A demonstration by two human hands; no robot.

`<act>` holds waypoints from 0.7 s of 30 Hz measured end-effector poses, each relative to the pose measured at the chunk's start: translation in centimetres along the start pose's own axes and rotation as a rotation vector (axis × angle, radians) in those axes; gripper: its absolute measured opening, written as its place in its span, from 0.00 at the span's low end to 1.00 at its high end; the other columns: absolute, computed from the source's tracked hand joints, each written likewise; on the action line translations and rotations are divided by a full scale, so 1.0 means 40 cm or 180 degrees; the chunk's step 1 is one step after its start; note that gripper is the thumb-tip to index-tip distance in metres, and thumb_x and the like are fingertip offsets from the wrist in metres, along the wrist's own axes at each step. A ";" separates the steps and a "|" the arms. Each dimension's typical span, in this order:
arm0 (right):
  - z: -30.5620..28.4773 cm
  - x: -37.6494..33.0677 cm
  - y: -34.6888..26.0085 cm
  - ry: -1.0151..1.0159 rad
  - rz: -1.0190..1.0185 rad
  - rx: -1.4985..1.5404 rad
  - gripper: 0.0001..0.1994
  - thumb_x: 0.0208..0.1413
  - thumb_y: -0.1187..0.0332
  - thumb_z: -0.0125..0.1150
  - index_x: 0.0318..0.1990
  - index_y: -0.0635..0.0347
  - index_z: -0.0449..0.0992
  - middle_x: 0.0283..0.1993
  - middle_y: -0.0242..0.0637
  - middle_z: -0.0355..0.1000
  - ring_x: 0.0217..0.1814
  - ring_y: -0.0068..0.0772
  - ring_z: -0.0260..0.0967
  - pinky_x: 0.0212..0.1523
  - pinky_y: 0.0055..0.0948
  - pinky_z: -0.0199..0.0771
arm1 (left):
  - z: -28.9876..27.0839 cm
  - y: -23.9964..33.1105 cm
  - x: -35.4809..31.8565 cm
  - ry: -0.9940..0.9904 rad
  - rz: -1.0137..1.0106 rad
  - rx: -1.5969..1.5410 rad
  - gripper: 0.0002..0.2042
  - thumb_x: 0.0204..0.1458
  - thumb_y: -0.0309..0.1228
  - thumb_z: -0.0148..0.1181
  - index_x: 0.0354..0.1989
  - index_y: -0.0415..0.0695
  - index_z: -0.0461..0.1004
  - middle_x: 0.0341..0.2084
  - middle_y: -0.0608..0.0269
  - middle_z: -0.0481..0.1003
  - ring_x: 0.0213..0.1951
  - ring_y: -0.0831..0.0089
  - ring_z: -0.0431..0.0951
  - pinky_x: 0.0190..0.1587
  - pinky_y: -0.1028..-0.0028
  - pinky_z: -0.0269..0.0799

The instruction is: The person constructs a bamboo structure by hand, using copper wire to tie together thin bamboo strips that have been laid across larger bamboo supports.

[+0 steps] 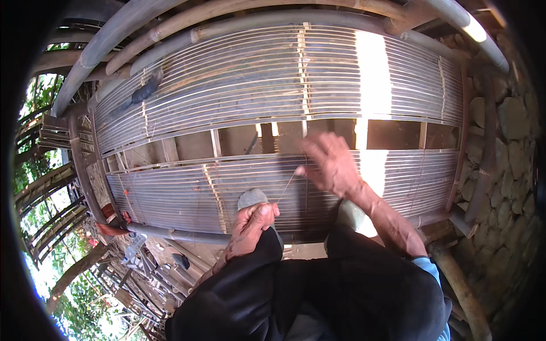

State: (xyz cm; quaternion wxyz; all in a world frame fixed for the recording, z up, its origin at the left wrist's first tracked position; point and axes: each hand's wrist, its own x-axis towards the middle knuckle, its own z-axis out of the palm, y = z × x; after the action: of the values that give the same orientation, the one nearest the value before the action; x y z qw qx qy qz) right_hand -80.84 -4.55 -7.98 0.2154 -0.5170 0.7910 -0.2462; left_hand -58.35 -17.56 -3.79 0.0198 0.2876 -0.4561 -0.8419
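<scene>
My left hand (250, 224) is closed in a fist above the near slat panel (170, 199), beside my left knee. A thin pale cord (288, 186) rises from its fingers toward the thumb of my right hand (331, 165). That right hand is blurred by motion, with its fingers spread and the thumb apart from them; whether the cord is caught on the thumb cannot be made out. It hovers over the near panel's far edge, by the gap between the two panels. Both panels are made of many narrow pale strips tied across with bindings.
The far slat panel (227, 85) lies beyond a gap crossed by short bars. Thick bamboo poles (244, 31) border the far side. A stone wall (506, 165) stands at right. A dark object (149, 86) rests on the far panel. My feet (253, 198) are on the near panel.
</scene>
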 end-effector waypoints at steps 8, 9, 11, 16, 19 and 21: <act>0.108 -0.033 -0.071 -0.0295 -0.0821 0.0892 0.21 0.61 0.51 0.60 0.27 0.62 0.75 0.27 0.40 0.70 0.35 0.44 0.69 0.46 0.41 0.67 | 0.007 -0.002 0.009 -0.0021 -0.0010 -0.0134 0.22 0.71 0.37 0.43 0.20 0.45 0.62 0.17 0.71 0.59 0.25 0.77 0.58 0.47 0.68 0.65; 0.108 -0.039 -0.077 -0.0255 -0.0761 0.0858 0.21 0.61 0.53 0.60 0.24 0.61 0.73 0.22 0.40 0.68 0.31 0.44 0.69 0.46 0.40 0.66 | 0.007 -0.001 0.004 -0.0025 0.0003 -0.0228 0.22 0.71 0.37 0.43 0.20 0.45 0.62 0.17 0.70 0.59 0.25 0.77 0.58 0.46 0.68 0.65; 0.104 -0.047 -0.090 -0.0247 -0.0820 0.0923 0.20 0.61 0.54 0.62 0.23 0.60 0.72 0.22 0.39 0.69 0.31 0.43 0.70 0.45 0.40 0.65 | -0.007 -0.012 -0.007 0.0002 -0.0024 -0.0308 0.22 0.71 0.37 0.43 0.20 0.44 0.62 0.17 0.69 0.59 0.25 0.76 0.60 0.47 0.67 0.65; 0.101 0.014 -0.131 -0.0547 -0.0578 0.1040 0.17 0.63 0.54 0.60 0.32 0.59 0.79 0.31 0.42 0.76 0.41 0.44 0.74 0.51 0.45 0.67 | -0.075 -0.020 -0.057 0.0837 -0.0213 -0.1464 0.21 0.71 0.34 0.43 0.22 0.41 0.68 0.24 0.58 0.72 0.33 0.65 0.75 0.54 0.61 0.69; 0.131 0.101 -0.121 -0.0088 -0.0534 0.0747 0.14 0.62 0.56 0.61 0.41 0.59 0.80 0.38 0.43 0.78 0.48 0.45 0.74 0.53 0.47 0.69 | -0.200 -0.021 -0.154 0.2256 -0.0916 -0.0752 0.20 0.70 0.37 0.45 0.35 0.34 0.77 0.34 0.49 0.78 0.41 0.60 0.77 0.59 0.60 0.69; 0.154 0.192 -0.140 0.0227 -0.0221 0.0662 0.14 0.62 0.57 0.61 0.42 0.59 0.79 0.41 0.46 0.78 0.46 0.48 0.75 0.50 0.47 0.73 | -0.365 -0.112 -0.326 0.2557 -0.0745 0.0579 0.16 0.66 0.39 0.55 0.34 0.37 0.78 0.33 0.55 0.80 0.45 0.66 0.77 0.53 0.58 0.72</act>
State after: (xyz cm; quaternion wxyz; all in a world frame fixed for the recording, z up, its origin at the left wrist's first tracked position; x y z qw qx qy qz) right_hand -76.06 -14.61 -10.08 0.2309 -0.5099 0.7499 -0.3525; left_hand -39.12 -22.15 -7.30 0.0748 0.6430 -0.4489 -0.6160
